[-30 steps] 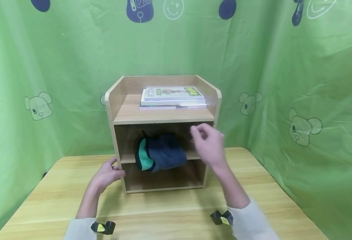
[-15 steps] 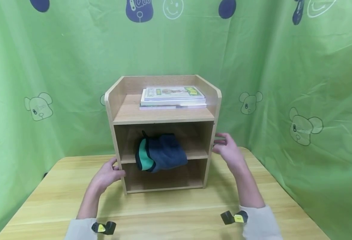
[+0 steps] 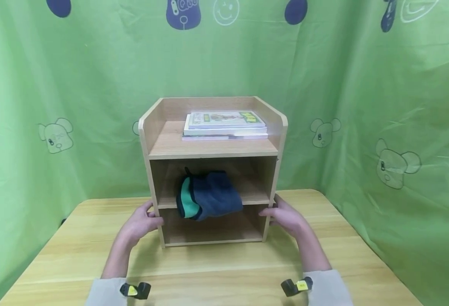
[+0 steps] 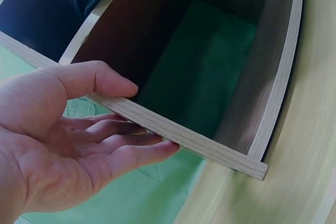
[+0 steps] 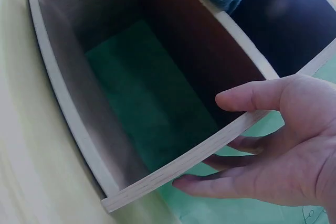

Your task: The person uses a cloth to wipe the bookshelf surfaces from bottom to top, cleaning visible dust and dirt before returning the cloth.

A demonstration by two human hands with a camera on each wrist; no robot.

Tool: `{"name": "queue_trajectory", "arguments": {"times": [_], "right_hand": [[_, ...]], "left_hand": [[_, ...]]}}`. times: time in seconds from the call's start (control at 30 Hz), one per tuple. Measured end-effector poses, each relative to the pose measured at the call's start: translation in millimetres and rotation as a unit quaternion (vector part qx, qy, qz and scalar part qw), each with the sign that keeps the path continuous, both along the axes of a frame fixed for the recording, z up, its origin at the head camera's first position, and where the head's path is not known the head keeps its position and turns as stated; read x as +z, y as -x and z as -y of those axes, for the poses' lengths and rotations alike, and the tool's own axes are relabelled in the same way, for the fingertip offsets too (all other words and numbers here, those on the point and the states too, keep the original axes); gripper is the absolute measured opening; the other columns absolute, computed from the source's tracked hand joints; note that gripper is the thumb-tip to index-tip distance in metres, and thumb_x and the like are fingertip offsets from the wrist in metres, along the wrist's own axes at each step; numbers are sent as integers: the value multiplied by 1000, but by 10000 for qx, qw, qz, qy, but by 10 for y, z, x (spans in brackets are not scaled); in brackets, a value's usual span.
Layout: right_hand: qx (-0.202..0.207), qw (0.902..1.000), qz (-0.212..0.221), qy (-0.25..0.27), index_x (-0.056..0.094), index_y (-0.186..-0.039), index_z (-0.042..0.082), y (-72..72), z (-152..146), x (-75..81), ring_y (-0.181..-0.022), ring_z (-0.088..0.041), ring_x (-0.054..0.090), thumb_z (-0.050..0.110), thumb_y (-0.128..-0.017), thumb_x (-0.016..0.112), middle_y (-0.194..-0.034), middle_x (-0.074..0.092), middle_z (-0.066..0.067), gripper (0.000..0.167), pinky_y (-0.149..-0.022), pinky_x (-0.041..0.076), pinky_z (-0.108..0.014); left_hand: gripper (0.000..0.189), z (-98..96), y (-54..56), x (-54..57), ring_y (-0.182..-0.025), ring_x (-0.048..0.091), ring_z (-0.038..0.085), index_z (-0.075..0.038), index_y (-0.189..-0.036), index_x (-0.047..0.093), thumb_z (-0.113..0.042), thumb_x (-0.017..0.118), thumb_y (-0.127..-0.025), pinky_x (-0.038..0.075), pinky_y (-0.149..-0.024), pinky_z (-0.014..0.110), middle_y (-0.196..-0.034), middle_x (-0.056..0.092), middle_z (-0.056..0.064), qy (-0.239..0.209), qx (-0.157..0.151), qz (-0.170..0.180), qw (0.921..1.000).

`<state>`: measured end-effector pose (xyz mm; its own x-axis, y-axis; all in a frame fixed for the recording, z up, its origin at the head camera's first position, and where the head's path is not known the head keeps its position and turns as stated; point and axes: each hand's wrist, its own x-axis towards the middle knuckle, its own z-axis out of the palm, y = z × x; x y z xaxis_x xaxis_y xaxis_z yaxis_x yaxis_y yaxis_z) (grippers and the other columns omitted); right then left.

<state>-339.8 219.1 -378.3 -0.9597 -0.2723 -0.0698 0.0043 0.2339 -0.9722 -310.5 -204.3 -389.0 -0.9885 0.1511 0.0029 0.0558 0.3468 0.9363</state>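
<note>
A small wooden shelf [image 3: 213, 149] stands upright on the table, its open front towards me. My left hand [image 3: 138, 224] grips its left side panel low down. In the left wrist view the thumb [image 4: 113, 81] lies on the inner face, the fingers along the outside. On the opposite side panel, my right hand [image 3: 288, 219] holds in the same way, thumb [image 5: 247, 98] inside and fingers outside. A dark blue and teal folded cloth item [image 3: 218, 197] lies on the middle board, hanging over its front edge; its exact kind is unclear. Several stacked books [image 3: 226, 124] rest on top.
The light wooden table [image 3: 217, 276] extends in front of the shelf and to both sides. Green printed curtains [image 3: 106, 63] hang behind and along both sides, close to the table's edges.
My right hand has moved from in front of the middle compartment, round to the right outside, then down to grip the right side panel. The left hand keeps its hold. The view has shifted slightly.
</note>
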Motion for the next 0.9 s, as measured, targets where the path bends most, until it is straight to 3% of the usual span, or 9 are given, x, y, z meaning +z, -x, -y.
{"name": "queue_trajectory", "arguments": {"times": [0.1,0.2,0.37,0.5,0.77,0.9], "right_hand": [[-79,9998,-129,-126,-8,-159,-5,-27,-4,-18,-144,-53,32,2,-89,61,-162,11,-37,98,-115,35,-62],[-212,9984,-341,-388,2,-157,-11,-55,16,-4,-138,-50,42,1,-88,61,-157,24,-39,91,-112,42,-57],[-552,9912,-656,-1004,27,-150,-17,-95,29,10,-112,-33,60,4,-87,64,-139,50,-38,76,-96,54,-46],[-713,9876,-670,-1232,41,-141,-18,-93,5,-36,-106,-33,65,8,-87,66,-127,60,-33,65,-95,55,-49],[-857,9857,-652,-1297,57,-128,-16,-74,-19,-62,-110,-41,67,12,-89,65,-120,66,-29,49,-99,54,-51],[-910,9854,-648,-1285,59,-126,-15,-82,-16,-60,-104,-37,70,12,-88,66,-117,67,-28,47,-97,56,-49]], "left_hand": [[82,-13,-1,-7,-136,51,43,-5,-160,21,-5,62,-89,47,-108,55,-145,53,29,-22,22,40,10000],[82,-9,-6,-8,-135,51,45,-4,-160,21,-5,62,-89,47,-108,56,-145,52,30,8,4,25,10000],[81,-9,-15,6,-134,52,44,-3,-159,22,-6,62,-89,48,-107,55,-145,53,31,94,-15,-22,10000],[75,-20,-26,15,-134,52,45,1,-156,29,-5,62,-89,50,-105,54,-144,52,33,228,26,-105,9997],[62,-67,-61,86,-124,60,41,7,-148,40,-6,63,-91,53,-100,52,-140,55,33,515,127,-201,9984],[57,-83,-100,171,-117,64,37,5,-144,47,-14,65,-94,55,-97,52,-134,61,28,1011,188,-222,9944]]}}
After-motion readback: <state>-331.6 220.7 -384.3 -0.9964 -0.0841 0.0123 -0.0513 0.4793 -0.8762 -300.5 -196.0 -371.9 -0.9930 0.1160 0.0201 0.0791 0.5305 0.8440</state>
